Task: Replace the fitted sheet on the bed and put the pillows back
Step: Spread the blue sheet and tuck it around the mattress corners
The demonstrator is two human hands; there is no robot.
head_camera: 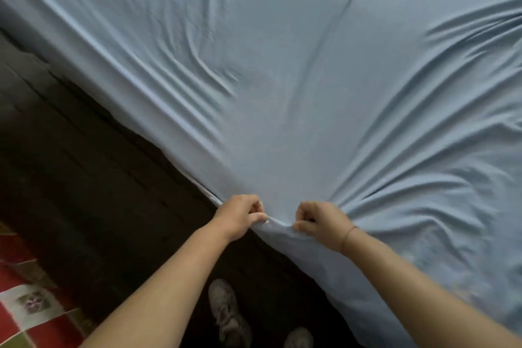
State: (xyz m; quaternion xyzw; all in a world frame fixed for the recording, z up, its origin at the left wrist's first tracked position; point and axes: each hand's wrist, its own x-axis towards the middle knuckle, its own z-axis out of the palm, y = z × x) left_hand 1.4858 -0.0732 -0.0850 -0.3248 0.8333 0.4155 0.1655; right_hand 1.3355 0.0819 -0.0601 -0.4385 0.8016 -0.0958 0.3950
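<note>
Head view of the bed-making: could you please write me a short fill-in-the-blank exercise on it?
1. The fitted sheet is light ____ in colour.
2. What the left hand and the right hand both pinch is the fitted ____.
3. The thin bracelet is on the ____ wrist.
4. The patterned floor tiles at lower left are mainly ____.
Missing words: blue; sheet; right; red.

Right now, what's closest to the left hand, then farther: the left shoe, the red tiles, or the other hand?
1. Right hand, beside it, gripping the sheet.
2. Left shoe, down below.
3. Red tiles, far bottom-left.
</note>
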